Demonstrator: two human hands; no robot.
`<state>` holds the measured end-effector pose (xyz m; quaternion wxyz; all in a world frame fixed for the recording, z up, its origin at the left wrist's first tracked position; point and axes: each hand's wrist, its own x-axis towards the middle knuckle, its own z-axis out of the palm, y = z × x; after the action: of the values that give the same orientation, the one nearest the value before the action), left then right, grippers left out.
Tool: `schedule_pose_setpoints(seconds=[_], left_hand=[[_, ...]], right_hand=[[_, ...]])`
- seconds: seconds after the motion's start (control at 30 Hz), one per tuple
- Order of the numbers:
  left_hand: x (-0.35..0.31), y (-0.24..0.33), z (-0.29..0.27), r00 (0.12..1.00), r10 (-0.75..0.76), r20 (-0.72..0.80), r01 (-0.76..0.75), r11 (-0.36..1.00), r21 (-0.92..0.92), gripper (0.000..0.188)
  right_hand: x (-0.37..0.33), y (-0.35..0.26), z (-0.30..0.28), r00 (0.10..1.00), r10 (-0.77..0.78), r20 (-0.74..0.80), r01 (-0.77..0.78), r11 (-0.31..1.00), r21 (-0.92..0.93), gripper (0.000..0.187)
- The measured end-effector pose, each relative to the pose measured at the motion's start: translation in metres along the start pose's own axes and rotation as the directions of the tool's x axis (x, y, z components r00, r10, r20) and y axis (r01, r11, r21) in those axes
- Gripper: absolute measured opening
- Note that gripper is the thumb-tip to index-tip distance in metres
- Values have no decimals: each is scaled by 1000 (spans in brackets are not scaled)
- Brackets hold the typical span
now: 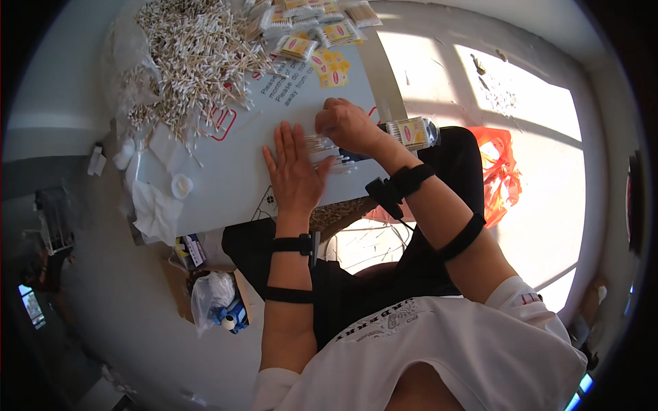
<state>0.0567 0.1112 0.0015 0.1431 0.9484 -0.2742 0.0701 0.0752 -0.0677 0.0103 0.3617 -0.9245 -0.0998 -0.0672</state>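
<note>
Cotton swabs (pixel 343 166) lie toward the bench's (pixel 233 185) near right corner. The left hand (pixel 295 175) spreads nearly flat, thumb at them; the right hand (pixel 346 127) curls tightly, its hold hidden from me. Light, even pressure should keep the swabs aligned.

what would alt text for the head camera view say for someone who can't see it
A person's left hand, fingers spread, and curled right hand are at a small group of cotton swabs on a pale tabletop. A big heap of loose swabs lies farther left, beside filled clear packs.
</note>
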Motion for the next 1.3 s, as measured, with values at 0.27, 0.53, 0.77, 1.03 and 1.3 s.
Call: schedule_pose_setpoints(seconds=[0.27, 0.53, 0.77, 1.03, 1.3], left_hand=[[-1, 1, 1, 998, -45, -35, 45, 999, -7, 86], [-1, 1, -1, 996, -89, -1, 89, 996, -23, 88], [2, 3, 4, 997, -68, -22, 68, 997, -24, 87], [-3, -2, 0, 996, -77, -40, 75, 997, -36, 81], [0, 2, 0, 999, -10, -36, 10, 1000, -4, 66]], right_hand=[[2, -2, 3, 998, -41, 48, 49, 979, -198, 3], [-6, -9, 8, 971, 49, -233, -49, 999, 6, 8], [-1, -9, 15, 985, -105, -139, 56, 946, -320, 8], [-48, -32, -44, 739, 196, 644, -117, 980, -164, 12], [-73, -32, 15, 897, 210, -389, -117, 961, 251, 47]])
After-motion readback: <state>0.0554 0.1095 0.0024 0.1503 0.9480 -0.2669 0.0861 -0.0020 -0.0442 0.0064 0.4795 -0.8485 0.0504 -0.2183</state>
